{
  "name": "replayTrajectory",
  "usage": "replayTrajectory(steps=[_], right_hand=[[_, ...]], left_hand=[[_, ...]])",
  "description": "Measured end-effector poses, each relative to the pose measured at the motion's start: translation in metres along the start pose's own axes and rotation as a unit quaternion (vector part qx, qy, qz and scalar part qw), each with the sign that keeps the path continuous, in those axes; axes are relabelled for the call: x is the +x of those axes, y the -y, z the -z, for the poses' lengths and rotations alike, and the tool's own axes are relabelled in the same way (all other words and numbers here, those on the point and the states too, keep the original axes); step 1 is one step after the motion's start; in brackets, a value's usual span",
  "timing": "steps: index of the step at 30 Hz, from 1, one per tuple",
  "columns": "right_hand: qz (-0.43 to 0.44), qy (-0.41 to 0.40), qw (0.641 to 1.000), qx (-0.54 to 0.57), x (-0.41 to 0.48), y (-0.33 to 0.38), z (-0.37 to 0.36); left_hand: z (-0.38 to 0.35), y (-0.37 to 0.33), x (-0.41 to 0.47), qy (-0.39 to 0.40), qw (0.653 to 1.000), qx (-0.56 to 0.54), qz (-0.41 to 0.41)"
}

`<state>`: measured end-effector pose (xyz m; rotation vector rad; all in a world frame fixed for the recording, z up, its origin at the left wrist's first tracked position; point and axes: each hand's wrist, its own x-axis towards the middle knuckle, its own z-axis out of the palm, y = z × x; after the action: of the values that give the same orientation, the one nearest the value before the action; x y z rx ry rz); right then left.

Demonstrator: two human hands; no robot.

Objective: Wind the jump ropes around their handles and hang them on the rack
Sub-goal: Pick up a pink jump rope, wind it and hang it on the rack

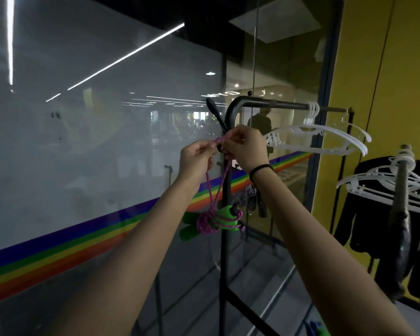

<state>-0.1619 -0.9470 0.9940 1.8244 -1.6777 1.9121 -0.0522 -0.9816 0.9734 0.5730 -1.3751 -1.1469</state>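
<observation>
A pink jump rope (212, 190) hangs in a loop from a black hook (216, 115) on the dark metal rack (228, 190). Its lower part is wound around two green handles (218, 220), which dangle beside the rack's post. My left hand (195, 158) pinches the top of the rope loop just left of the post. My right hand (244, 147) pinches the same loop at the hook, fingers curled around it. A black band sits on my right wrist.
White plastic hangers (325, 139) hang on the rack's top bar. A second rack at the right carries more white hangers and a black jacket (374, 214). A glass wall with a rainbow stripe (83, 241) stands right behind the rack. Something green and blue (317, 329) lies low on the floor.
</observation>
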Motion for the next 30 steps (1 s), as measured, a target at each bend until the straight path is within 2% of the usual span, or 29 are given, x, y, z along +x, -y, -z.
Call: replayTrajectory(steps=[4,8,12,18,21,24,30], right_hand=[[0.003,-0.024,0.999,-0.039,0.009,-0.013,-0.007],[-0.023,-0.017,0.999,-0.028,0.003,-0.024,-0.008],[-0.026,-0.021,0.999,-0.025,-0.012,-0.035,-0.012],[-0.047,-0.022,0.997,-0.064,-0.035,-0.032,-0.02],[-0.032,-0.015,0.997,-0.076,-0.058,-0.022,-0.019],[-0.027,0.033,0.997,-0.064,-0.086,-0.006,-0.014],[-0.086,0.166,0.982,0.04,-0.144,0.02,0.009]], left_hand=[[-0.001,0.01,0.018,-0.014,0.999,-0.029,0.023],[0.002,0.024,0.021,0.001,0.997,-0.028,0.075],[0.004,0.031,0.009,0.041,0.994,-0.018,0.096],[0.022,0.028,-0.014,0.016,0.993,0.016,0.113],[0.032,0.021,-0.034,0.018,0.991,0.013,0.13],[0.04,0.019,-0.057,0.03,0.988,0.02,0.149],[0.053,-0.002,-0.123,0.008,0.988,0.043,0.145]])
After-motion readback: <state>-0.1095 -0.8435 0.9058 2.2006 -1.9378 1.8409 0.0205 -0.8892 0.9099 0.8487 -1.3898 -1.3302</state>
